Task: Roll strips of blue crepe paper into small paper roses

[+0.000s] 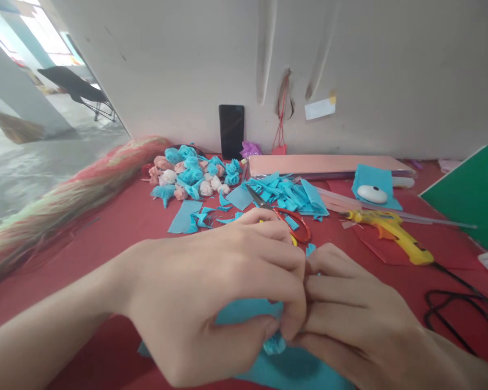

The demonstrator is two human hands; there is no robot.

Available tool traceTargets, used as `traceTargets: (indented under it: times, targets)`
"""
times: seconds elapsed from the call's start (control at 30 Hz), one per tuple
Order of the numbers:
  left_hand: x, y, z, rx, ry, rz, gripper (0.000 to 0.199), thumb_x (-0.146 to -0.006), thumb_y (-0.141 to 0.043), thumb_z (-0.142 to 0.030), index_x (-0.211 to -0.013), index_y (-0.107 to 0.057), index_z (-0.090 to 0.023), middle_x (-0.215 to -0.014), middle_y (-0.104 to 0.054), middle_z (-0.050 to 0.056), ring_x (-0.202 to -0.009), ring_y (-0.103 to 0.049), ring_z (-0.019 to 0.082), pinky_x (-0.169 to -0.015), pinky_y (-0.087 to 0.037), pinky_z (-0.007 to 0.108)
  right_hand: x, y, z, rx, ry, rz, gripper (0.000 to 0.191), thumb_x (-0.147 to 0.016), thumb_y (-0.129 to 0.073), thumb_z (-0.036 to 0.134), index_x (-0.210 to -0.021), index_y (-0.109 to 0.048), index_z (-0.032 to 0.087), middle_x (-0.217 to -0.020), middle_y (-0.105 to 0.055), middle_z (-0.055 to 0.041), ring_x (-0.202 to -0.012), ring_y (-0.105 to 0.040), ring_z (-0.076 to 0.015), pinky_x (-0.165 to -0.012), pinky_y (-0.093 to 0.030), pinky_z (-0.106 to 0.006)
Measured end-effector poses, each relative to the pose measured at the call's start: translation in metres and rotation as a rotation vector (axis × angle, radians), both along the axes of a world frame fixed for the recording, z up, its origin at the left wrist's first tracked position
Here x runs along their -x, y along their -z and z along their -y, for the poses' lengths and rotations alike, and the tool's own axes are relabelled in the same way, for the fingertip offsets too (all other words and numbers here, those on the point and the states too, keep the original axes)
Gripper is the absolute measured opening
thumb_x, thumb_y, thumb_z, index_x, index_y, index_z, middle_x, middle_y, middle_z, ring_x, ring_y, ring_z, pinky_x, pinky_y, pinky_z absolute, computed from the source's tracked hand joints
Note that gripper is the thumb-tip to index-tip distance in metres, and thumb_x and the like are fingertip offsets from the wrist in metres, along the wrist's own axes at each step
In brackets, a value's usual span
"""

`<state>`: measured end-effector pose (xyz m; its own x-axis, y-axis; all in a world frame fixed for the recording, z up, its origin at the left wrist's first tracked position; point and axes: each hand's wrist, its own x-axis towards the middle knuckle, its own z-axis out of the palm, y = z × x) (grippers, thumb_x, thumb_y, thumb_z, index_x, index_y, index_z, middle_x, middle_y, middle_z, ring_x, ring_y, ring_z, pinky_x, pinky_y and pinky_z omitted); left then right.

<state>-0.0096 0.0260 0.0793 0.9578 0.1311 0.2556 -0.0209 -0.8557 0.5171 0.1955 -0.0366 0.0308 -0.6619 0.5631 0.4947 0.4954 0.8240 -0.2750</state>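
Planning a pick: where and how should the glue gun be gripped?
Best by the yellow handle, from above, fingers across it. The glue gun lies on its side, nozzle pointing left, handle slanting right and nearer. I'd avoid the orange trigger and the cord leaving the handle's end.

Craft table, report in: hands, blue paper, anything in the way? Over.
Left hand pinching crinkled blue paper. Right hand against the left, fingertips hidden. Scissors just beyond the hands; yellow glue gun off to the right.
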Motion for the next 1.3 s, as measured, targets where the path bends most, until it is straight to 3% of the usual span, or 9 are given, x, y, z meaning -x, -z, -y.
traceTargets:
  times: [0.17, 0.37, 0.53, 1.0, 1.13, 1.3]
  targets:
    - [-0.001, 0.0, -0.002, 0.031, -0.009, -0.012, 0.018, -0.073, -0.052, -0.005, -0.081, -0.055, -0.021, -0.076, -0.061, -0.002, -0.078, -0.057, 0.015, -0.089, -0.043, 0.028, 0.006, 0.001, 0.0, 0.115, -0.015, -0.152, 0.041, -0.101, -0.042, 0.027, -0.071, -0.068, 0.022, -0.064, -0.066, 0.0012, -0.067, -0.055, -0.0154, -0.065, -0.045, -0.033]
    - [-0.002, -0.001, -0.005, 0.03, 0.069, -0.069, 0.01, -0.077, -0.055, -0.01, -0.081, -0.058, -0.019, -0.077, -0.061, -0.001, -0.079, -0.054, 0.014, -0.088, -0.041, 0.028, 0.005, 0.004, -0.002, 0.132, -0.066, -0.158, 0.036, -0.1, -0.045, 0.027, -0.073, -0.069, 0.022, -0.066, -0.068, 0.0022, -0.069, -0.056, -0.015, -0.065, -0.045, -0.032]
    - [-0.004, -0.004, 0.0, 0.016, -0.016, -0.154, 0.009, -0.078, -0.059, -0.011, -0.075, -0.057, -0.019, -0.075, -0.063, -0.002, -0.075, -0.055, 0.014, -0.088, -0.043, 0.029, 0.003, 0.0, -0.006, 0.211, -0.136, -0.113, 0.03, -0.099, -0.05, 0.025, -0.078, -0.071, 0.019, -0.073, -0.072, 0.0011, -0.073, -0.06, -0.0136, -0.07, -0.049, -0.028]
    - [-0.008, -0.005, -0.001, 0.063, 0.041, -0.167, 0.01, -0.082, -0.061, -0.011, -0.073, -0.06, -0.016, -0.077, -0.064, 0.0, -0.075, -0.054, 0.012, -0.088, -0.041, 0.025, 0.005, 0.001, -0.012, 0.452, -0.25, -0.273, 0.028, -0.096, -0.054, 0.032, -0.078, -0.068, 0.017, -0.08, -0.074, 0.0008, -0.08, -0.068, -0.0073, -0.083, -0.05, -0.018]
    - [-0.008, -0.005, -0.003, 0.104, 0.049, -0.133, 0.012, -0.085, -0.059, -0.011, -0.075, -0.058, -0.016, -0.08, -0.065, 0.001, -0.077, -0.055, 0.012, -0.088, -0.043, 0.024, 0.003, -0.001, -0.01, 0.473, -0.247, -0.264, 0.025, -0.095, -0.056, 0.03, -0.076, -0.067, 0.017, -0.08, -0.074, 0.0011, -0.079, -0.069, -0.0074, -0.085, -0.05, -0.018]
    - [-0.008, -0.004, -0.005, 0.135, 0.082, -0.116, 0.008, -0.087, -0.06, -0.012, -0.079, -0.064, -0.014, -0.082, -0.067, 0.003, -0.078, -0.057, 0.013, -0.085, -0.044, 0.026, 0.005, -0.006, -0.009, 0.476, -0.246, -0.278, 0.023, -0.092, -0.061, 0.021, -0.07, -0.067, 0.018, -0.075, -0.073, 0.004, -0.076, -0.068, -0.0043, -0.079, -0.051, -0.008]
